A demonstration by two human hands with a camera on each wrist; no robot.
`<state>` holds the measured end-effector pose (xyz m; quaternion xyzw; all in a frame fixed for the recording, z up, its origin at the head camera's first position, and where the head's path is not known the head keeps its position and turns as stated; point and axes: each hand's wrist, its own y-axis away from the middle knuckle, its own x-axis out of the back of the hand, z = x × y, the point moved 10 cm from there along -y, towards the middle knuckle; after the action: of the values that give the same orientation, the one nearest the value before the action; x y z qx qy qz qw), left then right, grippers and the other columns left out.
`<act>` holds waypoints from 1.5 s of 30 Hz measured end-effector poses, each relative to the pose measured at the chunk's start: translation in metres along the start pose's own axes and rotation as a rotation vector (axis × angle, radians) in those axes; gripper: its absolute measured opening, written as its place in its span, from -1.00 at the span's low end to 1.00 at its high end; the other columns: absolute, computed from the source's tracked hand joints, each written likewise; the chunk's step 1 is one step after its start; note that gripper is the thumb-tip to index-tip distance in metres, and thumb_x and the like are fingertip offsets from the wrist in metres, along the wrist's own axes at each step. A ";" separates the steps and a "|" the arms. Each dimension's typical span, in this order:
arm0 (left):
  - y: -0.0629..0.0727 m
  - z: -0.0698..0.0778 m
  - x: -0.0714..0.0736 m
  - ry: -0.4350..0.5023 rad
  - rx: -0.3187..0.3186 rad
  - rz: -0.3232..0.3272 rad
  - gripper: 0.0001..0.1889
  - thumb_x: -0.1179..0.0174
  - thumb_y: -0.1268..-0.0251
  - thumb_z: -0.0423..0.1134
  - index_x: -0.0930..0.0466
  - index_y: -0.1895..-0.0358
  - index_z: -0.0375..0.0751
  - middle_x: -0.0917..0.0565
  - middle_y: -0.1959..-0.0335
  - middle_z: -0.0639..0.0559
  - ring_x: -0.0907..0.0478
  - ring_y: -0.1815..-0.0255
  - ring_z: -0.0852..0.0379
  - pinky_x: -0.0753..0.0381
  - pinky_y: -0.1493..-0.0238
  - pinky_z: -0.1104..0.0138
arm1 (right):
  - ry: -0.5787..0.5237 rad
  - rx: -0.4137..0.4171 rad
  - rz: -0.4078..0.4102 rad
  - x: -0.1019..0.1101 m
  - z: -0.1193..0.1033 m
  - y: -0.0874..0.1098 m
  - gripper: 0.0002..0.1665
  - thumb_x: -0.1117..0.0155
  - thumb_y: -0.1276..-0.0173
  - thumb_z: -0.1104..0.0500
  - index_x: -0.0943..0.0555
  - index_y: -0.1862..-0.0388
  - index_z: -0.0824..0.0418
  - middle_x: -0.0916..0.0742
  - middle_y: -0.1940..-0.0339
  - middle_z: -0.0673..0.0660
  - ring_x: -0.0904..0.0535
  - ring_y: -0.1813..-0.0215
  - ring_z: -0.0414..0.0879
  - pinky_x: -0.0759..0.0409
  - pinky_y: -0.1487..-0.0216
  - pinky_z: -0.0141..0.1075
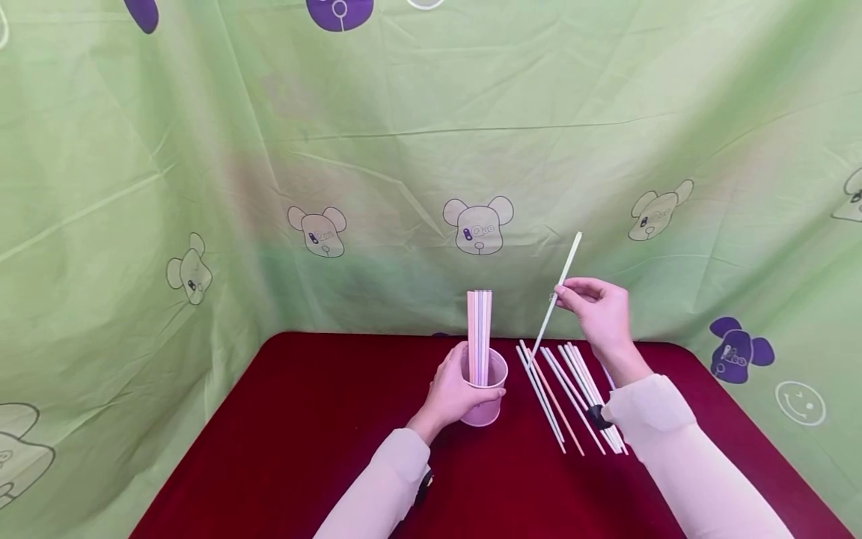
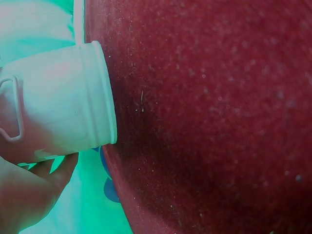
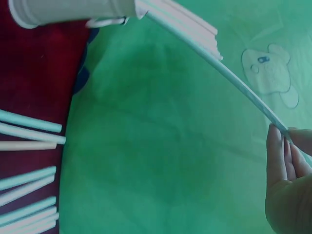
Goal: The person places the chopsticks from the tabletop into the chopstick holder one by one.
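Green cloth [image 1: 404, 90], lettering [image 1: 483, 233] illegible, backs left grip [image 1: 447, 392] clasping cup [image 1: 480, 414], right grip [image 1: 602, 313] pinching stick [image 1: 546, 322].

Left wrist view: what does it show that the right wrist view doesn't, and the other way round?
Left wrist only: the left hand's grip on the cup.
Right wrist only: the right hand's grip pinching a straw, the straws in the cup, and loose straws.
Both: the cup, the red tabletop and the green backdrop.
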<state>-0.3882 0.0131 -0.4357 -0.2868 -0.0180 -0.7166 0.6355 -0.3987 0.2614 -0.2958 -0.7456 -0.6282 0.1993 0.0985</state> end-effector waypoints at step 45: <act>0.000 0.007 0.002 -0.011 0.009 -0.009 -0.13 -0.67 0.20 0.04 -0.44 -0.30 0.15 -0.60 -0.06 0.21 -0.58 -0.03 0.23 -0.58 -0.08 0.20 | 0.524 0.050 -0.175 -0.063 0.067 0.027 -0.81 -0.46 -0.31 0.32 -0.73 0.14 0.42 -0.80 0.28 0.32 -0.70 0.38 -0.38 -0.61 0.24 -0.52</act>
<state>-0.3853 0.0139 -0.4291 -0.2878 -0.0259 -0.7178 0.6334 -0.4114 0.1874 -0.3562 -0.7118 -0.6384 0.0057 0.2928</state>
